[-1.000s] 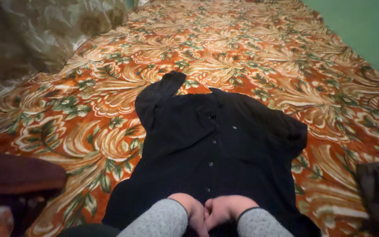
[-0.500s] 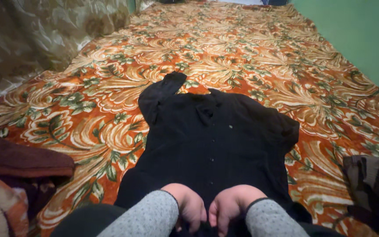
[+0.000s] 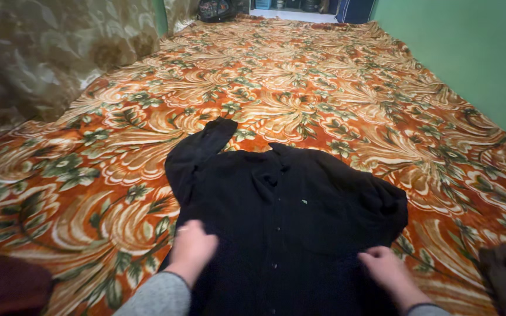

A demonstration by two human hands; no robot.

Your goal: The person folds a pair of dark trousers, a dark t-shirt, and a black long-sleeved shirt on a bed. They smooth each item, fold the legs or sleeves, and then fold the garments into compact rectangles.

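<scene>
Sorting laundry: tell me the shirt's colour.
Black shirt, small pale buttons; head view.

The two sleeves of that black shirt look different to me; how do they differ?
The far-left sleeve stretches out long and fairly flat, its cuff pointing away across the floral bedspread. The right sleeve is bunched and folded in by the shoulder, so it looks much shorter. Neither hand touches either sleeve. Both are the same plain black cloth as the shirt.

Open bedspread beyond black shirt
</scene>
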